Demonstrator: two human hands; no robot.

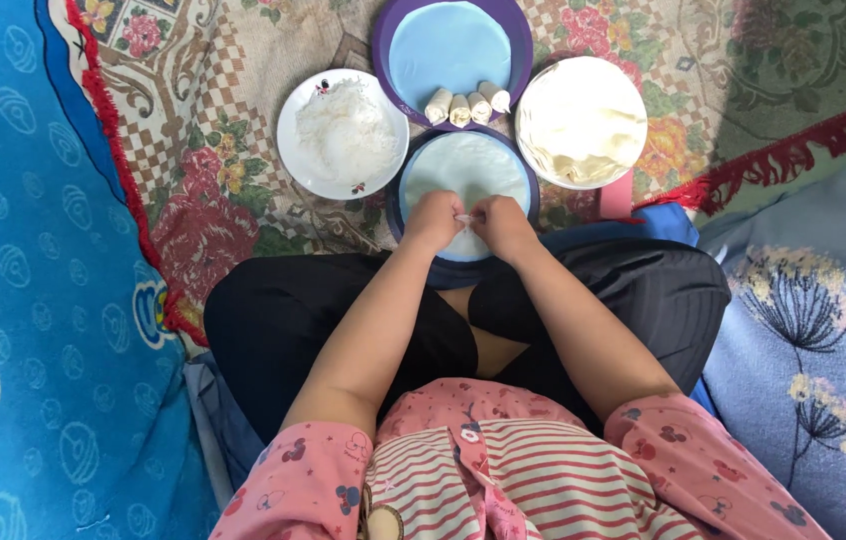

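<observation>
We sit cross-legged on a floor covered with a woven floral rug (243, 120) in faded beige, red and green, edged with a red fringe. A bright blue blanket (33, 280) with pale circle patterns lies to our left, and a grey-blue cloth (813, 330) printed with dandelion heads lies to our right.

Just in front of our knees sits a round blue plate (413, 165) carrying a thin, pale, translucent wrapper (468, 165) spread flat. Our left hand (433, 220) and right hand (503, 225) meet over its near edge, knuckles up, fingertips pinched together on a small fold of the wrapper between them.

Beyond it, a purple-rimmed plate (443, 45) holds four small white rolls (466, 105), cylinder-shaped, lined up side by side along its near rim. To the left, a white plate (293, 140) holds a loose heap of thin white noodles (345, 128). To the right, a white bowl (633, 140) holds a stack of soft, cream-coloured round wrappers (578, 115), slightly crinkled at the edges.
</observation>
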